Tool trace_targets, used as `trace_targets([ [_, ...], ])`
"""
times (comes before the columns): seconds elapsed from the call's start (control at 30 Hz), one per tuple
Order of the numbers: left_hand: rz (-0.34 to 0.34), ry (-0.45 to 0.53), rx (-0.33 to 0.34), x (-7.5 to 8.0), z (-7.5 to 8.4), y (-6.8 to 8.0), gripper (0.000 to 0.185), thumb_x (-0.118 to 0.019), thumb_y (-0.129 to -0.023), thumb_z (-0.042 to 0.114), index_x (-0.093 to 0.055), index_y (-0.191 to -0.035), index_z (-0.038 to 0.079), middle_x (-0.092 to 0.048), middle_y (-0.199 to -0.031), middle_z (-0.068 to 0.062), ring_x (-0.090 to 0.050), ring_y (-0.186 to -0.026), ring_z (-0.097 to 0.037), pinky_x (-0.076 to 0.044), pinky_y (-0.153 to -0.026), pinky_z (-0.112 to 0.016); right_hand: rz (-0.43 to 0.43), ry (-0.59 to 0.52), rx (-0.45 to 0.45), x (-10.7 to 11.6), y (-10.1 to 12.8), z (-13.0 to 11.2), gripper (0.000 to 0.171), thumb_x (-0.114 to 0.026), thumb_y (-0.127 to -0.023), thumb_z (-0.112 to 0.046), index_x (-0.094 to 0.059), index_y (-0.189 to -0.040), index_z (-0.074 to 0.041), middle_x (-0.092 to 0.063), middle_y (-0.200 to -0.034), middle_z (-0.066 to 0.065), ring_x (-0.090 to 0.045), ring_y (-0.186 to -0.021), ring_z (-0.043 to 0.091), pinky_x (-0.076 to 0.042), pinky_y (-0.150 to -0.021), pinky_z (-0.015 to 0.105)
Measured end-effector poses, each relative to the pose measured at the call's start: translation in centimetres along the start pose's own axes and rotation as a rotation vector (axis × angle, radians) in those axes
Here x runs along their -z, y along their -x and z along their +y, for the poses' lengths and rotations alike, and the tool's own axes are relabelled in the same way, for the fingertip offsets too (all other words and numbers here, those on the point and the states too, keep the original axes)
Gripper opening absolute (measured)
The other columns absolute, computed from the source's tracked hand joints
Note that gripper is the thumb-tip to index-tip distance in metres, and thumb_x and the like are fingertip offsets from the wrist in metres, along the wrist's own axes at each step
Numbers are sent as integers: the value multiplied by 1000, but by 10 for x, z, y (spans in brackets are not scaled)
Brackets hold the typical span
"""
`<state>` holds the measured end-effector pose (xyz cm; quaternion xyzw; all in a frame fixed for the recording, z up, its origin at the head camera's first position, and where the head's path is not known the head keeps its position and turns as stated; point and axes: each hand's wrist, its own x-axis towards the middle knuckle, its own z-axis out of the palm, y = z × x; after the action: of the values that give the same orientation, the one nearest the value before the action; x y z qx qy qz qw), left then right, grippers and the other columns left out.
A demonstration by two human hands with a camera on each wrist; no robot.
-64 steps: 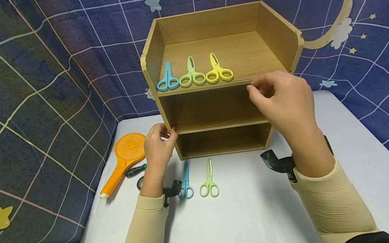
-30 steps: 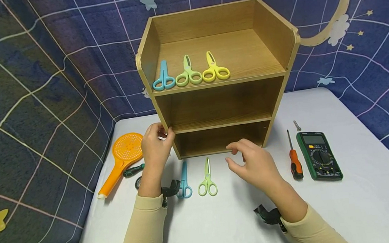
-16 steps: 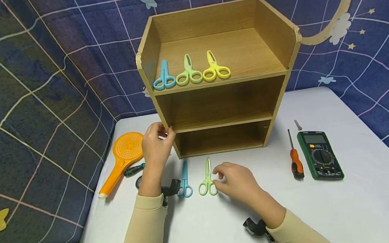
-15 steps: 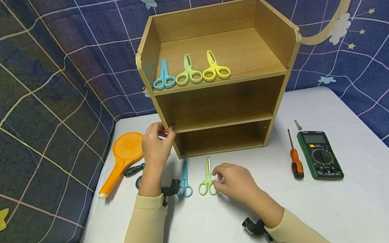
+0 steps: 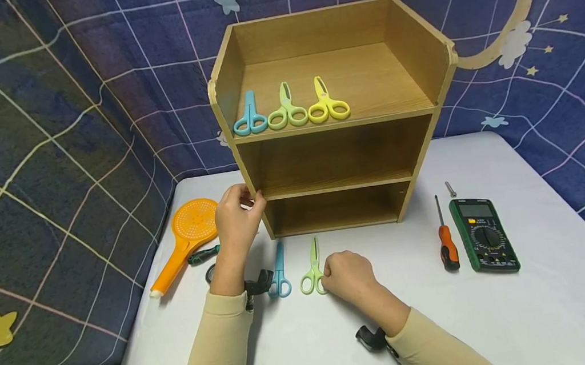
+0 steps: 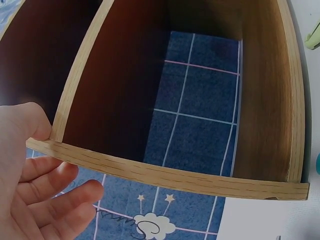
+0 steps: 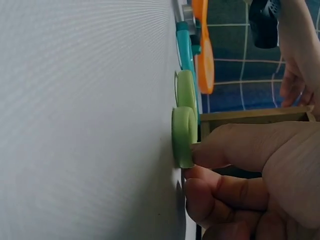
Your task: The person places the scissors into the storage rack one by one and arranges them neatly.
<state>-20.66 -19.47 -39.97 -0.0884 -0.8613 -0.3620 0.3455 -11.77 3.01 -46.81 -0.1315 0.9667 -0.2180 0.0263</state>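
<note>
The right hand (image 5: 343, 273) rests on the white desk (image 5: 488, 316), its fingers (image 7: 235, 150) curled and pinching the handle loop of the green scissors (image 5: 312, 268), which lie flat just in front of the wooden shelf unit (image 5: 334, 122) (a blue pair (image 5: 279, 270) lies just to their left). The left hand (image 5: 236, 218) grips the unit's lower left front edge, thumb on the front and fingers behind.
</note>
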Motion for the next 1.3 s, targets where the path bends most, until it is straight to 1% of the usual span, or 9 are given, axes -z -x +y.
trace_targets([
  [0.13,-8,-3,5,0,1,-1,19,-73,-88,16,-67,-93,-2,-67,-84,-15,-67,-73,-29,-57,-64,-41,20,-17,-32,1,1,1,21,-75,-72,-14,-61,-59,-23,-55,-59,-11,-50,-56,12,-41,-47,32],
  [0.27,-7,0,10,0,1,0,19,-73,-88,16,-67,-93,-2,-67,-83,-15,-67,-72,-29,-58,-64,-42,52,-52,-29,9,6,3,22,-71,-69,-11,-58,-56,-22,-50,-55,-11,-45,-53,11,-37,-45,29],
  [0.47,-2,-2,10,0,1,0,19,-74,-88,15,-67,-93,-2,-67,-83,-15,-66,-72,-30,-57,-64,-41,86,-89,-3,34,21,5,24,-63,-68,-5,-53,-54,-20,-40,-51,-13,-35,-51,8,-29,-46,25],
  [0.6,7,2,-1,0,1,0,18,-74,-88,15,-67,-92,-2,-66,-82,-15,-66,-71,-29,-57,-64,-41,113,-101,0,57,31,6,23,-58,-68,-2,-52,-54,-19,-34,-52,-12,-31,-54,9,-24,-49,26],
  [0.67,11,5,-9,0,0,0,18,-73,-88,15,-67,-91,-2,-66,-82,-15,-66,-71,-28,-56,-64,-41,124,-104,-9,69,36,6,21,-59,-69,-3,-57,-57,-19,-38,-54,-12,-33,-54,9,-25,-50,26],
  [0.83,6,1,-12,-1,-1,0,17,-72,-88,15,-67,-92,-1,-66,-83,-14,-66,-72,-28,-57,-64,-40,127,-120,-60,102,49,9,15,-64,-75,-8,-71,-70,-21,-57,-65,-13,-45,-56,12,-35,-49,30],
  [0.93,6,-4,-4,-1,-2,0,17,-72,-89,15,-67,-93,-1,-66,-84,-14,-66,-72,-28,-57,-64,-40,149,-127,-77,121,57,11,15,-67,-79,-10,-74,-75,-23,-62,-70,-13,-43,-53,13,-33,-47,31],
  [1.1,10,1,-4,-1,-1,0,17,-72,-88,15,-67,-93,-1,-66,-83,-14,-66,-71,-28,-56,-63,-41,260,-126,-78,147,69,13,14,-70,-82,-13,-77,-80,-25,-65,-73,-13,-39,-50,12,-28,-46,31],
  [1.3,12,19,-9,-1,-1,-1,16,-73,-87,14,-67,-90,-1,-66,-82,-14,-67,-71,-28,-55,-63,-41,447,-109,-41,173,84,16,14,-74,-81,-13,-80,-84,-25,-63,-72,-13,-44,-58,10,-32,-49,29],
])
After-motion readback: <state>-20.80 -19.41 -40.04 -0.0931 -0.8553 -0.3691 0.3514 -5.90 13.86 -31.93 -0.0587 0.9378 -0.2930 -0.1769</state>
